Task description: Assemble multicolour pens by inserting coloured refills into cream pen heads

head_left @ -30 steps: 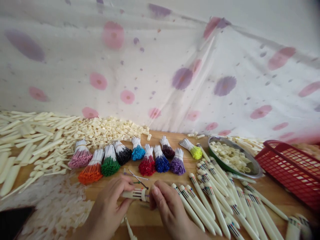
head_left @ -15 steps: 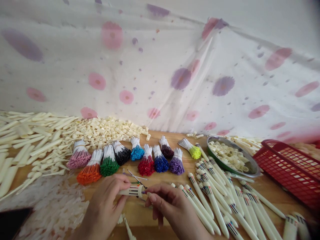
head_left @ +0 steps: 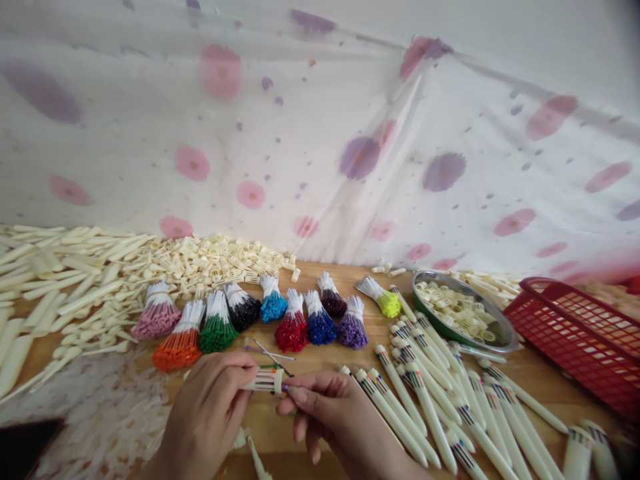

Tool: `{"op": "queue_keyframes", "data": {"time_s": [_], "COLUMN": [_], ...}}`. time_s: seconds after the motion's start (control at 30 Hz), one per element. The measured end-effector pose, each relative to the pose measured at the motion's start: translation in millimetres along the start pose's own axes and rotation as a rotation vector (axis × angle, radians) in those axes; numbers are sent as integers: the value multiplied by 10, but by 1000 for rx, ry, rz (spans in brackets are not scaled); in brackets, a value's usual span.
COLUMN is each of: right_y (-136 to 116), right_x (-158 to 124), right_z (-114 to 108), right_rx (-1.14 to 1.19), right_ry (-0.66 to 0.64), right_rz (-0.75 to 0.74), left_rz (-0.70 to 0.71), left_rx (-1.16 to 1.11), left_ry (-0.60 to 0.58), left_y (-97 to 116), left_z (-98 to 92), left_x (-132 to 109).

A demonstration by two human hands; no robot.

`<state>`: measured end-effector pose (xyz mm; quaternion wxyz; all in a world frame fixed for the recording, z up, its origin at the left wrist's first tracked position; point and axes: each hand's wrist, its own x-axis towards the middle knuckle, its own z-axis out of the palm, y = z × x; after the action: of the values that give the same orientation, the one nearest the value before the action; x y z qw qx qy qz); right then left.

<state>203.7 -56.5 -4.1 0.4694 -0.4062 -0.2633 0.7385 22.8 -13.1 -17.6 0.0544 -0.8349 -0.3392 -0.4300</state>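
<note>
My left hand (head_left: 210, 400) is closed on a cream slotted pen part (head_left: 266, 381), which lies sideways with its ringed end to the right. Dark and coloured strips show in its slots. At that end the thumb and forefinger of my right hand (head_left: 330, 407) pinch a small purple-tipped pen refill (head_left: 285, 387); the rest of it is hidden. Just beyond my hands, a few loose refills (head_left: 273, 351) lie on the wooden table. Behind them stand bundles of refills with coloured ends, among them red (head_left: 293, 330), green (head_left: 218, 330), purple (head_left: 353, 330) and orange (head_left: 177, 347).
Finished-looking multicolour pens (head_left: 425, 387) are piled at right. Behind them are a metal bowl (head_left: 507, 343) of slotted parts and a red basket (head_left: 575, 340). Cream tubes (head_left: 90, 293) and small parts (head_left: 215, 260) heap at left, near clear plastic pieces (head_left: 110, 407). A patterned sheet hangs behind.
My right hand's fingers have shifted slightly left, and the purple tip now shows between them and the pen part. The slotted part has turned a little in my left hand.
</note>
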Motion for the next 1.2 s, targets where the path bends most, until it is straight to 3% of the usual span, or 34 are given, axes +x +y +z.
{"op": "queue_keyframes", "data": {"time_s": [0.3, 0.57, 0.67, 0.83, 0.93, 1.0, 1.2], "right_y": [17, 27, 27, 39, 37, 21, -23], "right_x": [17, 28, 4, -30, -31, -27, -3], "right_z": [0, -10, -5, -36, -51, -40, -3], "right_rx": [-47, -339, -475, -820, -929, -880, -428], "right_ry": [38, 45, 15, 26, 20, 14, 32], "right_rz": [-34, -135, -234, -523, -603, -552, -127], "left_rz": [-8, -62, -74, -94, -98, -86, -61], "left_rx": [-43, -78, -79, -91, -90, -79, -51], "left_ry": [-26, -46, -29, -12, -12, -12, -34], "left_y": [7, 62, 76, 96, 101, 100, 101], "left_z": [22, 32, 24, 17, 18, 18, 11], "left_x": [-31, -43, -25, 6, 10, 9, -2]}}
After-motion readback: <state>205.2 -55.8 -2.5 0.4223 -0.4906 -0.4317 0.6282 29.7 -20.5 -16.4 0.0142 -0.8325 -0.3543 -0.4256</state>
